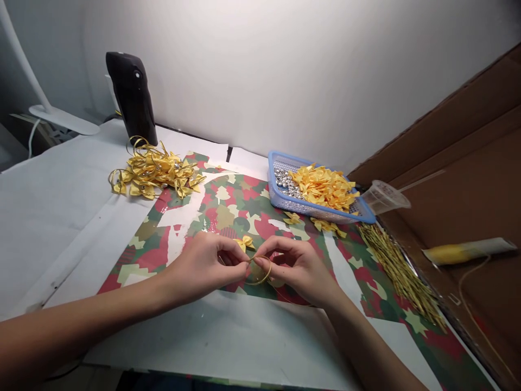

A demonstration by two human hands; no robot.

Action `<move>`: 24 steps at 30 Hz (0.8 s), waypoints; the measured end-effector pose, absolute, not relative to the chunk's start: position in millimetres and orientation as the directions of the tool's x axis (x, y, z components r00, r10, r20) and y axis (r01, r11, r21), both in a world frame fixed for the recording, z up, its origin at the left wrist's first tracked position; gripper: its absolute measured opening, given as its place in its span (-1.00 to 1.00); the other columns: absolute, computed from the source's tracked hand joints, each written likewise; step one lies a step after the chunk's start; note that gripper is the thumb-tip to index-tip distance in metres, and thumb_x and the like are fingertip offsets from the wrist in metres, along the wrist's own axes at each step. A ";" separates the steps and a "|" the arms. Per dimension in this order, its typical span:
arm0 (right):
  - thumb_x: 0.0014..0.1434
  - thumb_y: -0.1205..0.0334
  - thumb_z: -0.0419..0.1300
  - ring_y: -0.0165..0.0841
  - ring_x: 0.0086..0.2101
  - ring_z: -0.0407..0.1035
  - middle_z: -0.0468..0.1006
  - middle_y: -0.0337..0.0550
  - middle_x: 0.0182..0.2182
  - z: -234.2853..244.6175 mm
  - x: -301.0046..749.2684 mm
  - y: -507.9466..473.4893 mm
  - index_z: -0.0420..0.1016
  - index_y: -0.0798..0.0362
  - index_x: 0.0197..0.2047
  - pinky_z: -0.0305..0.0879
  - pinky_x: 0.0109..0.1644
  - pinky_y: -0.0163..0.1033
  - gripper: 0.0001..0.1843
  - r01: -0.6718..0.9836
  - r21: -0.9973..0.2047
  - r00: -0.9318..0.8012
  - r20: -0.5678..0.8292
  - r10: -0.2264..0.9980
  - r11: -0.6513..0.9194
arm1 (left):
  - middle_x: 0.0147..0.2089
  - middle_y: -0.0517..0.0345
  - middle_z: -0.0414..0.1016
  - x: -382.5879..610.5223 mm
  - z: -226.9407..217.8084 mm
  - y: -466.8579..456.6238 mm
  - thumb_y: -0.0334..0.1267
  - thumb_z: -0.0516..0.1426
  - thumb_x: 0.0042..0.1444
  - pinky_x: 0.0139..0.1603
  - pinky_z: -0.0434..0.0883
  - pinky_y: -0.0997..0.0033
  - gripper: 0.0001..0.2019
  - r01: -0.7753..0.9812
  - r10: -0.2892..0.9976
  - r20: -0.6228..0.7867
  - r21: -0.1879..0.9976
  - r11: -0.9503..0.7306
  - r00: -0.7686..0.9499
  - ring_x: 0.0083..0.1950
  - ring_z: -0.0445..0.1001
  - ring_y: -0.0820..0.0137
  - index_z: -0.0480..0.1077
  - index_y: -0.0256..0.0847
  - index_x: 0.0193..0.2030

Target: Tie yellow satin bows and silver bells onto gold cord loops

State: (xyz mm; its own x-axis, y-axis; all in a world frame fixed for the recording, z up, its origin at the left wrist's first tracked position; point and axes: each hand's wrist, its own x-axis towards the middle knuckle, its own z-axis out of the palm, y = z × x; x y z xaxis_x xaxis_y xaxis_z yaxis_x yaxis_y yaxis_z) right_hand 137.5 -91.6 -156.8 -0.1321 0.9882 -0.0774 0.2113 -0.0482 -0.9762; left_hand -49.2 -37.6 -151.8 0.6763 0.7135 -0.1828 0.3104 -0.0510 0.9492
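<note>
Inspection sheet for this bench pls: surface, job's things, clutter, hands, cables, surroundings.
Surface: white paper, camouflage sheet on top.
Job's things: gold cord loop pinched between both hands; small yellow bow just behind it.
Clutter: pile of looped bows far left; blue basket of yellow bows and silver beads; bundle of gold cords; tipped clear cup; yellow tube.
Grippers: left hand, right hand, fingers shut on the loop.
Cables: white cable by the lamp base.
Surroundings: white wall, black device, cardboard at right.

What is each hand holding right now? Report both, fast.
Left hand: fingers pinched shut on the gold cord loop.
Right hand: fingers pinched shut on the same gold cord loop.
</note>
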 end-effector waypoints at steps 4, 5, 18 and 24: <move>0.07 0.10 0.27 -0.50 -0.61 0.22 0.44 -0.26 -0.56 -153.8 137.2 -90.9 0.48 0.06 -0.44 0.15 -0.61 -0.37 -0.79 0.240 -0.971 -0.124 -0.050 0.991 -0.019 | -0.48 0.12 0.55 -48.7 -153.0 -36.9 -0.31 0.16 -0.02 -0.48 0.33 0.56 -0.86 0.310 0.718 -0.177 0.949 -0.057 0.673 -0.44 0.45 0.43 0.55 -0.28 -0.42; 0.07 0.10 0.27 -0.49 -0.60 0.24 0.45 -0.25 -0.55 -153.4 137.5 -90.7 0.48 0.07 -0.44 0.17 -0.60 -0.37 -0.79 0.252 -0.968 -0.122 -0.034 0.992 -0.002 | -0.47 0.12 0.56 -48.6 -153.1 -36.7 -0.31 0.16 -0.03 -0.48 0.33 0.55 -0.87 0.310 0.721 -0.176 0.949 -0.055 0.670 -0.44 0.45 0.42 0.55 -0.28 -0.42; 0.12 0.20 0.23 -0.40 -0.45 0.39 0.52 -0.19 -0.48 -156.3 140.7 -91.6 0.49 0.05 -0.41 0.34 -0.46 -0.33 -0.88 0.395 -0.905 -0.116 0.120 0.986 0.157 | -0.44 0.12 0.60 -49.9 -155.7 -35.7 -0.25 0.18 0.03 -0.46 0.38 0.52 -0.85 0.287 0.726 -0.161 0.956 -0.052 0.669 -0.43 0.50 0.40 0.56 -0.25 -0.38; 0.12 0.20 0.22 -0.40 -0.47 0.35 0.53 -0.19 -0.47 -157.3 140.4 -91.4 0.50 0.04 -0.39 0.33 -0.48 -0.33 -0.88 0.473 -0.860 -0.120 0.153 0.981 0.192 | -0.42 0.15 0.60 -49.4 -155.1 -36.1 -0.25 0.18 0.04 -0.44 0.39 0.55 -0.85 0.274 0.737 -0.131 0.959 -0.076 0.663 -0.39 0.52 0.40 0.56 -0.22 -0.41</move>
